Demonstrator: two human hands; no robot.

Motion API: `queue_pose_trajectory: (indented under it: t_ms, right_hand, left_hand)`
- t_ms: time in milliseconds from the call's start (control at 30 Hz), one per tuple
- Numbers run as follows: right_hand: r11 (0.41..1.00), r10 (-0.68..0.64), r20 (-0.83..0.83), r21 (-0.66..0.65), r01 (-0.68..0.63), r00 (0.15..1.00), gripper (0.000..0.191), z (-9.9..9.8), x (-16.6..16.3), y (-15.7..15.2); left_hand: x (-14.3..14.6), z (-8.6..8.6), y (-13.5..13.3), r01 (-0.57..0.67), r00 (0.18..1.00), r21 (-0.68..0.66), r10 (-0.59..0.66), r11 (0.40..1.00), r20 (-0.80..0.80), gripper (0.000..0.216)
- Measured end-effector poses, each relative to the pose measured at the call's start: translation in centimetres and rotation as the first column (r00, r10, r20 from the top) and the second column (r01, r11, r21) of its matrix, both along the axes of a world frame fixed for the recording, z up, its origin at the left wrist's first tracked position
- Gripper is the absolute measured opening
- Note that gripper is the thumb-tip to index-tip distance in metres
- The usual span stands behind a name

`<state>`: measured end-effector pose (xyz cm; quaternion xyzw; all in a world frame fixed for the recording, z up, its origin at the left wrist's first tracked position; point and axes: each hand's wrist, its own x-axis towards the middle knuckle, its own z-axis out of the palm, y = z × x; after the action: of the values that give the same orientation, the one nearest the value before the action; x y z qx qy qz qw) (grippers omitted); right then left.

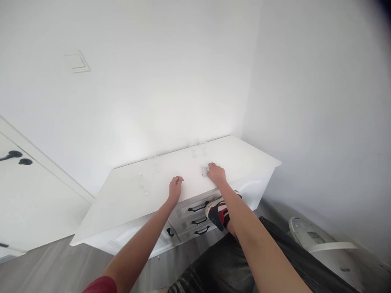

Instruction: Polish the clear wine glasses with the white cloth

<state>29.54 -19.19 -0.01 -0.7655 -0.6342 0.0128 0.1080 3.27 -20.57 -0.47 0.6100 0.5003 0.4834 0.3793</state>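
My right hand point(216, 174) is closed at the edge of a small flat grey piece point(204, 171) over the white cabinet's top point(244, 158). The piece's kind is too small to tell. My left hand point(175, 189), to the left of it near the front edge, has its fingers curled together; whatever is in them, if anything, is hidden. Behind my hands, clear glass-like items point(198, 149) stand near the wall. More faint see-through items point(143, 184) are on the left part of the top, hard to make out.
Below the top are drawers with black handles point(198, 208). A red, white and dark blue shoe point(218, 211) is against the drawer fronts under my right arm. A white bucket-like appliance point(320, 248) stands at the lower right. On the left is a white door with a black handle point(14, 154).
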Motion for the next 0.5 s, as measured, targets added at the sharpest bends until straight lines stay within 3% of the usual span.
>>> queue_pose_trajectory:
  t_ms: [100, 267, 367, 500]
  right_hand:
    - [1.0, -0.008, -0.003, 0.006, 0.008, 1.0, 0.037, 0.2, -0.1, -1.2]
    - [1.0, -0.015, 0.007, 0.003, 0.015, 1.0, 0.035, 0.2, -0.2, -1.5]
    - [1.0, -0.009, 0.007, 0.008, 0.009, 1.0, 0.035, 0.1, -0.1, -1.4]
    - [1.0, -0.003, 0.006, 0.023, 0.003, 1.0, 0.034, -0.1, 0.0, -1.5]
  left_hand:
    - [-2.5, -0.6, -3.6, -0.16, 0.958, -0.054, 0.168, 0.986, 0.231, 0.034]
    - [-9.7, 0.7, -6.3, -0.382, 0.73, -0.215, 0.436, 0.899, 0.526, 0.023]
    - [-13.5, 2.1, -6.1, -0.339, 0.641, -0.352, 0.488, 0.873, 0.593, 0.018]
    - [-15.7, 3.5, -4.7, -0.154, 0.615, -0.491, 0.472, 0.857, 0.632, 0.029]
